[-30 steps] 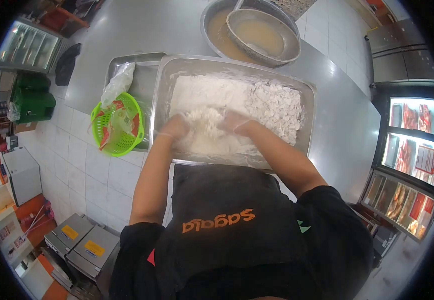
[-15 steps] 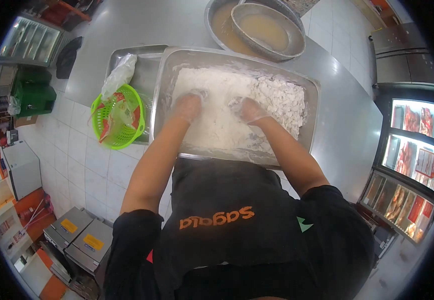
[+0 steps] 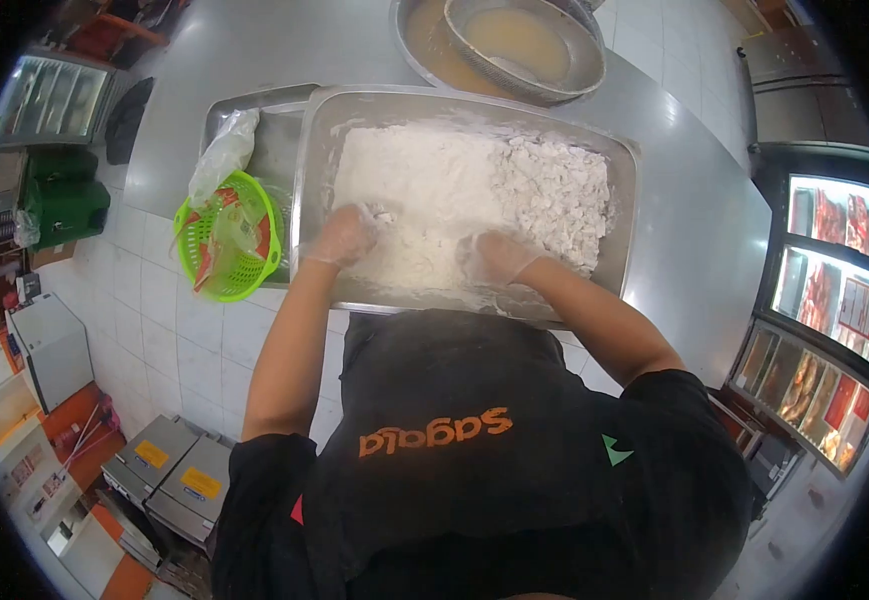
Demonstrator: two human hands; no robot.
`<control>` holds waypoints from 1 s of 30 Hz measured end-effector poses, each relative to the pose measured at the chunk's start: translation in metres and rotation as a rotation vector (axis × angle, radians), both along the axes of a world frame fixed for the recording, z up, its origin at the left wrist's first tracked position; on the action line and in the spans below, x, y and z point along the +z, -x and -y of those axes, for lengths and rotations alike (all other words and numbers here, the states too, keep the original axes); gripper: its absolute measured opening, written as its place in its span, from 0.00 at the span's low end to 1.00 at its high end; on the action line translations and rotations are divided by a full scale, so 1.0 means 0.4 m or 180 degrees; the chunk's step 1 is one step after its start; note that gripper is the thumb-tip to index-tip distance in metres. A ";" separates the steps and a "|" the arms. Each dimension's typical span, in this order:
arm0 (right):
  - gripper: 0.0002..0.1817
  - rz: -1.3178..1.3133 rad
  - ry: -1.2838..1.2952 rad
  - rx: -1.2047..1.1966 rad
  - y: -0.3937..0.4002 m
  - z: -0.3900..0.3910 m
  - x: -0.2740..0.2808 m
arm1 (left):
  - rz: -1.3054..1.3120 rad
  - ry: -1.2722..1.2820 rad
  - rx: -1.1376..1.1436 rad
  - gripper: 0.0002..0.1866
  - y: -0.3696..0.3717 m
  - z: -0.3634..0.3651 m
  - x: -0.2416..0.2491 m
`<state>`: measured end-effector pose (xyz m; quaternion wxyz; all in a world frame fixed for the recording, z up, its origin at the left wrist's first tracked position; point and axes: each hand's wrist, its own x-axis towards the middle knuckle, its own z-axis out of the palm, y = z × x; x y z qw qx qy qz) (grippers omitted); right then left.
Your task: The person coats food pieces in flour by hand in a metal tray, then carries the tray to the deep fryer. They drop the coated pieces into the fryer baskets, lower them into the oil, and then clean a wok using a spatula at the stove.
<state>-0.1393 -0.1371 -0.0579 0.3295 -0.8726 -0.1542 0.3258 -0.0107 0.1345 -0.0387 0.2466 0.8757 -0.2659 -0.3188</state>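
A deep steel tray point(image 3: 626, 235) in front of me holds smooth white flour point(image 3: 414, 170) on the left and middle. Lumpy flour-coated pieces point(image 3: 559, 195) fill its right part. My left hand point(image 3: 347, 235), in a clear plastic glove, is in the flour near the tray's left wall. Flour hides its fingertips. Also gloved, my right hand point(image 3: 499, 258) presses into the flour near the front wall, just left of the lumpy pieces. Its fingers are mostly buried, so I cannot see whether either hand grips anything.
A green plastic basket point(image 3: 191, 250) with plastic wrappers and a clear bag point(image 3: 229, 155) sit on a shallower tray point(image 3: 279, 130) at left. Behind, a mesh strainer point(image 3: 589, 75) rests on a bowl point(image 3: 404, 45) of cloudy liquid. Everything stands on a steel table point(image 3: 699, 220).
Both hands have moved toward the tray's front wall, the left also leftward. The flour between them has been disturbed. The camera view has shifted slightly.
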 end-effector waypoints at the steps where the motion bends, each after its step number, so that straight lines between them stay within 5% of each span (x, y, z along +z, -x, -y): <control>1: 0.15 -0.0046 -0.0544 -0.0219 -0.011 -0.009 0.004 | -0.0154 0.0070 0.0049 0.21 0.009 -0.012 -0.013; 3: 0.14 0.0050 -0.0077 0.0240 0.003 -0.051 -0.075 | -0.0459 0.0228 0.0119 0.21 0.023 -0.025 -0.031; 7: 0.13 0.0273 0.0338 0.0620 0.004 -0.079 -0.131 | -0.2410 0.1033 0.0952 0.17 0.031 0.029 0.058; 10: 0.15 -0.0273 0.0157 0.0262 -0.072 -0.074 -0.104 | -0.2636 0.1287 0.0789 0.18 0.031 0.023 0.051; 13: 0.23 -0.0461 -0.0772 -0.1348 -0.118 -0.081 0.114 | -0.2608 0.1119 0.0641 0.23 0.020 0.017 0.051; 15: 0.23 0.0128 -0.0712 -0.1536 -0.120 -0.104 0.108 | -0.2855 0.1226 0.0927 0.26 0.021 0.017 0.080; 18: 0.21 0.0306 -0.0793 -0.1865 -0.133 -0.135 0.067 | -0.2496 0.0901 0.1017 0.28 0.023 0.034 0.100; 22: 0.16 0.0060 -0.0722 -0.1800 -0.174 -0.097 0.038 | -0.0681 0.0767 0.0515 0.28 0.018 -0.002 0.020; 24: 0.17 -0.0722 -0.0359 -0.1383 -0.194 -0.034 0.045 | -0.0030 0.0533 0.0618 0.26 0.017 -0.004 -0.044; 26: 0.16 0.0505 0.0712 0.0326 -0.200 0.082 -0.020 | 0.0435 0.0524 -0.0208 0.28 0.027 -0.012 -0.106; 29: 0.17 -0.0271 0.1640 0.0228 -0.210 0.145 0.130 | 0.0491 -0.0287 -0.0722 0.27 0.069 0.039 -0.035; 30: 0.17 -0.0111 0.1370 0.0044 -0.213 0.126 0.154 | 0.0401 -0.0679 -0.0794 0.27 0.083 0.062 -0.001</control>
